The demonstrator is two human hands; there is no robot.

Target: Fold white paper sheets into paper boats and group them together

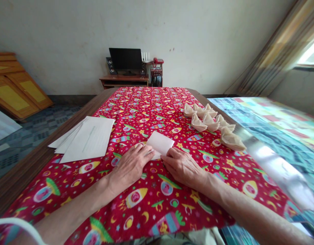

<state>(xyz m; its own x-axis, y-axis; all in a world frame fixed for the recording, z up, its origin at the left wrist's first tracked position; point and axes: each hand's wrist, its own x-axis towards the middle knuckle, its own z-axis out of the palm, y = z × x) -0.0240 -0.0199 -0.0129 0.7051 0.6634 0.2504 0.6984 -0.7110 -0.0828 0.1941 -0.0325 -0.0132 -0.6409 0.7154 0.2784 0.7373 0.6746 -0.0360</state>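
Note:
A small folded sheet of white paper (160, 142) lies on the red patterned cloth, in front of both hands. My left hand (135, 159) covers its left end, fingers close together and pressed down on it. At the near right corner, my right hand (182, 166) has its fingers curled and pinches the paper's edge. The near part of the sheet is partly hidden under the fingers. Left of the hands, a fanned stack of white paper sheets (89, 137) rests on the cloth. Several folded paper boat-like shapes (210, 121) stand to the right.
The red cloth (157, 207) covers most of a brown wooden table (80, 114). A bed with a blue and multicoloured cover (274, 136) is along the right side. Beyond the table are a monitor (126, 58) on a small desk and, at left, a yellow cabinet (19, 86).

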